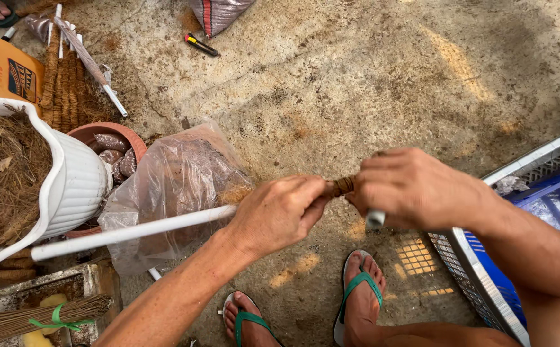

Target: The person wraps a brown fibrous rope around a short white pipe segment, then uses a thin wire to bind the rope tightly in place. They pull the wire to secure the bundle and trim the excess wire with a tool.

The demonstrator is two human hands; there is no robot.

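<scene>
A long white pipe point(132, 232) runs from lower left toward the middle, held level above the concrete floor. My left hand point(280, 212) grips it where brown coir fibre point(343, 186) is wound around it. My right hand point(411, 189) closes over the pipe's right end, and the white tip point(375, 219) pokes out beneath the fingers. The wrapped brown stretch shows only between the two hands. Loose fibre tufts point(236, 193) stick out just left of my left hand.
A white pot point(77, 186) full of dry fibre stands at left beside a terracotta pot point(109, 132) of stones and a clear plastic bag point(177, 180). Wrapped poles point(61, 83) lie at top left. A blue crate point(537, 199) sits right. My sandalled feet point(357, 295) are below.
</scene>
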